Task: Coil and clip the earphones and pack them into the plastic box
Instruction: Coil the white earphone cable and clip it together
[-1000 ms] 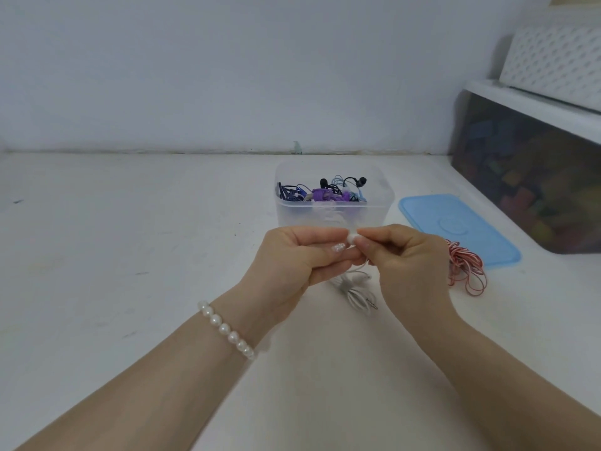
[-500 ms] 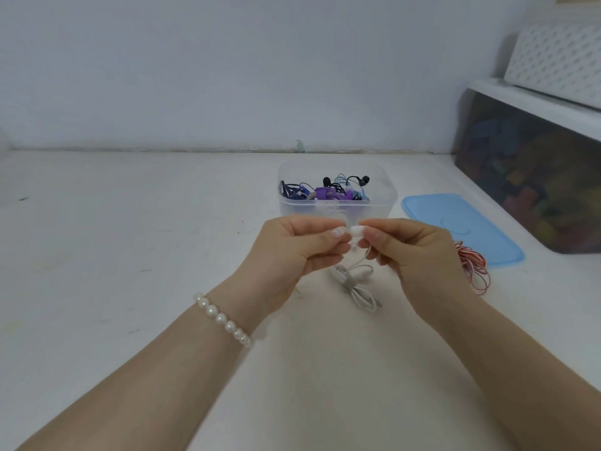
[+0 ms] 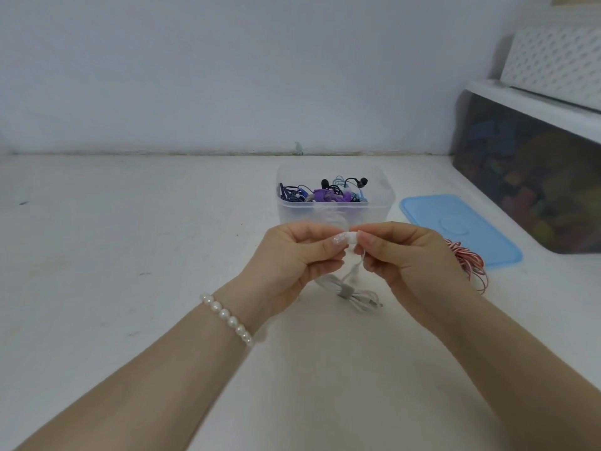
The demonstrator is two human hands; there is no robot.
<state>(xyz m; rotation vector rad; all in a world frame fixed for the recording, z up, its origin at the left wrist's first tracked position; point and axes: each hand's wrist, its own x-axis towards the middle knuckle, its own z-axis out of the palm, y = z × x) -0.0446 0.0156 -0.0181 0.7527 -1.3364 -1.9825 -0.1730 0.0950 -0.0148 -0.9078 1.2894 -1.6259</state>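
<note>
Head view: your left hand (image 3: 297, 255) and right hand (image 3: 406, 252) meet above a white table (image 3: 130, 255), each pinching a small white clip (image 3: 353, 238) between thumb and fingers. White earphones (image 3: 353, 292) hang from it, their coiled, banded cable resting on the table near you. Just beyond stands the clear plastic box (image 3: 335, 209), holding dark, blue and purple earphones. To its right lie a blue lid (image 3: 461, 229) and a red-and-white cable (image 3: 471, 265).

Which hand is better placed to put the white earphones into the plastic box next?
Probably the left hand: it seems to hold the white earphones, directly before the plastic box. The right hand pinches only the end.
</note>
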